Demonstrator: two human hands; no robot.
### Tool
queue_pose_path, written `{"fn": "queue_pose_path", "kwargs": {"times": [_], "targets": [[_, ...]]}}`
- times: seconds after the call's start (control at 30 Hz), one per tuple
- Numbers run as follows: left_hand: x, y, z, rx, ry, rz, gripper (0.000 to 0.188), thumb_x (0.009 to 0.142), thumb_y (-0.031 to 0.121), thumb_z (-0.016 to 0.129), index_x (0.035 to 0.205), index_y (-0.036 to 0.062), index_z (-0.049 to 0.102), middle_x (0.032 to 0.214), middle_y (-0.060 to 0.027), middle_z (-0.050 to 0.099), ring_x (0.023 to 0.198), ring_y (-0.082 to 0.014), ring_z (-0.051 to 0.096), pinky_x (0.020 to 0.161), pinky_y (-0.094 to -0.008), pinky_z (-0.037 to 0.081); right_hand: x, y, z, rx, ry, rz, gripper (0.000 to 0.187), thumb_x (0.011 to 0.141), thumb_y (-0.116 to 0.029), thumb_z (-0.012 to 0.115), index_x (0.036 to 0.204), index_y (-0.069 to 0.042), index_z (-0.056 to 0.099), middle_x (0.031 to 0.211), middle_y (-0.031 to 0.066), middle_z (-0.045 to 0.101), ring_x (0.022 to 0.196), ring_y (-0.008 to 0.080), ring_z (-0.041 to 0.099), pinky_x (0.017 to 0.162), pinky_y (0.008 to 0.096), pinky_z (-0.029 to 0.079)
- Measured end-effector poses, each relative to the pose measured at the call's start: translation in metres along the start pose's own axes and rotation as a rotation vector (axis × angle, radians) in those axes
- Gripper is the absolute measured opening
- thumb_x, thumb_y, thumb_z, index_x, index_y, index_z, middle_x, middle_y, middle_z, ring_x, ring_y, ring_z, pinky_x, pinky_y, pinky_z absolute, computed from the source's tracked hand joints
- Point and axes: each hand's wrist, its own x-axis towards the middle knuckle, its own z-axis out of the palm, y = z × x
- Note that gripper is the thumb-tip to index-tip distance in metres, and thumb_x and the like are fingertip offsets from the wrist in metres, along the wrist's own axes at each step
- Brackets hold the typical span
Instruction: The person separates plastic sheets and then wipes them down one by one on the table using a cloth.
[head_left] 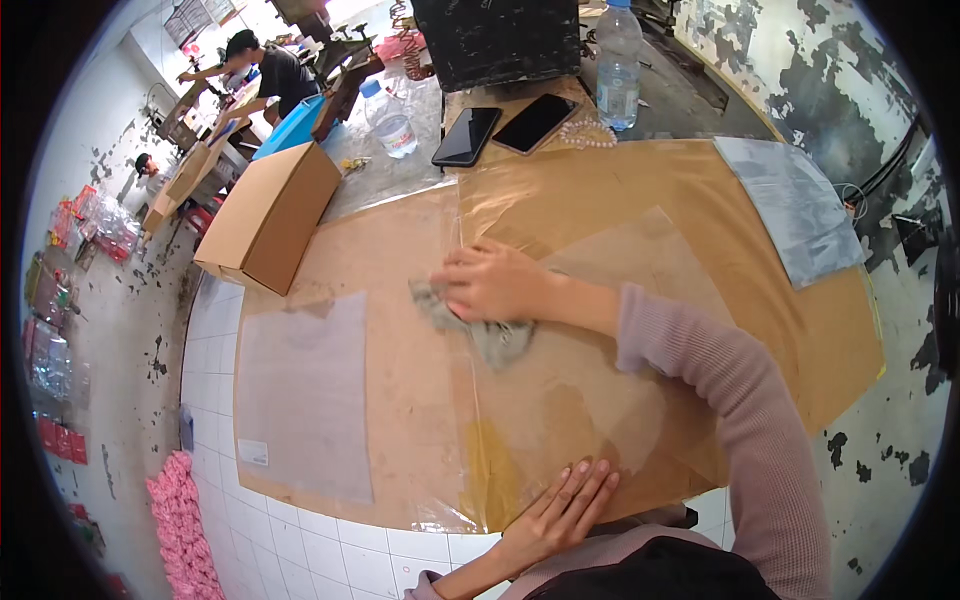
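My right hand presses a crumpled grey-green cloth onto the middle of the table, its fingers curled over the cloth. The hand and cloth are slightly blurred. Under them lies a translucent plastic sheet, set at an angle on the brown covering of the table. My left hand rests flat at the near edge, fingers stretched out on the covering, holding nothing. A pale translucent sheet or bag with a small white label lies to the left.
A cardboard box stands at the back left. Behind are two phones, a beaded string, plastic bottles and a black machine block. A grey plastic packet lies far right. Another person works at the far left.
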Motion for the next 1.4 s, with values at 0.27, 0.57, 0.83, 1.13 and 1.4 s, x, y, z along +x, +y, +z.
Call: {"fn": "queue_pose_path", "kwargs": {"times": [0.27, 0.57, 0.83, 1.13, 1.4], "targets": [[0.002, -0.013, -0.004, -0.115, 0.029, -0.066, 0.042, 0.083, 0.028, 0.053, 0.122, 0.0105, 0.056, 0.126, -0.0085, 0.054, 0.116, -0.0219, 0.053, 0.099, -0.0333, 0.041, 0.006, -0.008, -0.054, 0.360, 0.018, 0.213, 0.032, 0.077, -0.039, 0.061, 0.085, -0.008, 0.061, 0.093, 0.0076, 0.056, 0.084, 0.0282, 0.057, 0.067, 0.0366, 0.049], [-0.003, -0.044, -0.007, -0.472, -0.481, -0.138, 0.059, 0.082, 0.064, 0.043, 0.135, 0.0353, 0.040, 0.130, -0.0080, 0.048, 0.119, -0.0259, 0.045, 0.102, -0.0526, 0.026, -0.089, -0.110, -0.085, 0.288, -0.139, 0.124, 0.037, 0.078, -0.043, 0.057, 0.108, -0.020, 0.059, 0.137, 0.0034, 0.041, 0.099, 0.0235, 0.048, 0.078, 0.0400, 0.042], [0.009, -0.046, -0.015, -0.323, -0.345, -0.095, 0.064, 0.082, 0.061, 0.046, 0.138, 0.0312, 0.037, 0.147, -0.0074, 0.026, 0.136, -0.0278, 0.024, 0.109, -0.0495, 0.014, -0.142, 0.027, -0.118, -0.111, -0.104, 0.607, 0.024, 0.082, -0.026, 0.058, 0.101, -0.014, 0.064, 0.125, 0.0059, 0.053, 0.093, 0.0308, 0.050, 0.079, 0.0403, 0.044], [-0.005, -0.052, -0.013, -0.269, -0.166, -0.325, 0.053, 0.079, 0.050, 0.060, 0.115, 0.0123, 0.055, 0.137, -0.0066, 0.044, 0.131, -0.0284, 0.034, 0.108, -0.0559, 0.010, -0.128, -0.054, -0.142, -0.048, -0.043, 0.444, 0.029, 0.078, -0.018, 0.057, 0.105, -0.007, 0.061, 0.114, 0.0130, 0.056, 0.090, 0.0285, 0.052, 0.079, 0.0416, 0.045], [0.000, -0.060, -0.014, -0.169, -0.036, -0.680, 0.027, 0.073, 0.025, 0.072, 0.078, 0.0088, 0.052, 0.111, -0.0027, 0.057, 0.124, -0.0256, 0.043, 0.104, -0.0642, 0.007, -0.169, -0.061, -0.150, -0.129, -0.170, 0.496, 0.038, 0.071, -0.017, 0.062, 0.108, -0.015, 0.062, 0.113, 0.0058, 0.056, 0.084, 0.0261, 0.053, 0.073, 0.0357, 0.047]]}}
